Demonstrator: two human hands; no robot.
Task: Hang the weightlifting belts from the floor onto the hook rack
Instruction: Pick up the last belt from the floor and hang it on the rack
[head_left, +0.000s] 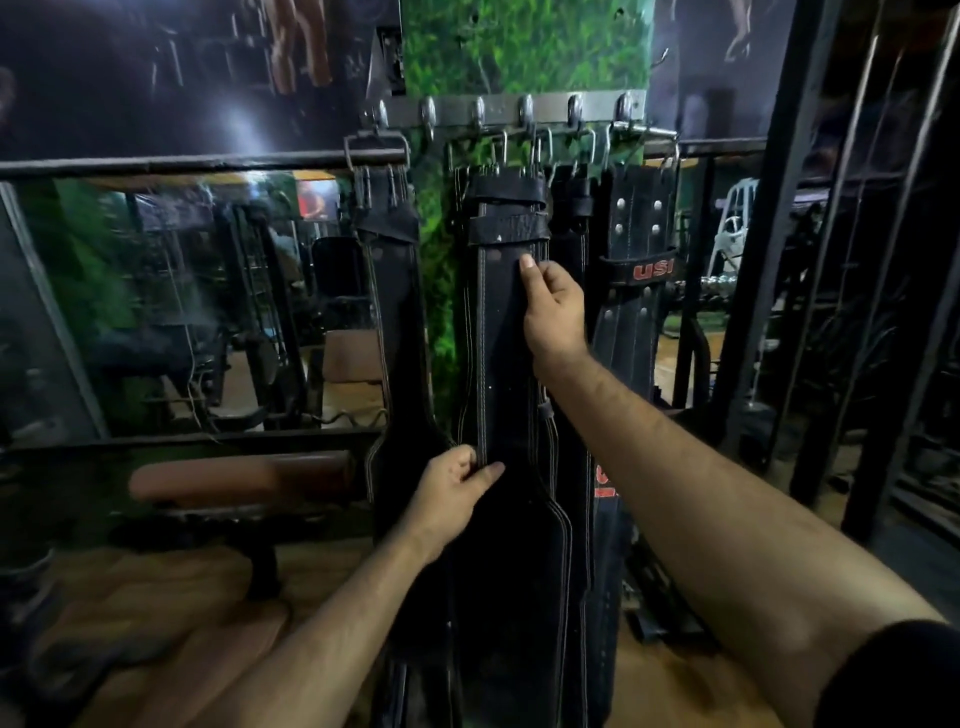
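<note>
A metal hook rack is fixed across a green pillar. Several black weightlifting belts hang from its hooks. The middle belt has white stitching and hangs straight down. My left hand pinches its left edge low down, thumb on the front. My right hand grips its right edge higher up, just under the buckle straps. To the left hangs another black belt. On the right hangs a studded belt with a red "USI" loop.
A padded brown bench stands low on the left, below a mirror behind a dark rail. Dark metal frames rise on the right. The floor is brown wood, with dark straps lying near the belts' lower ends.
</note>
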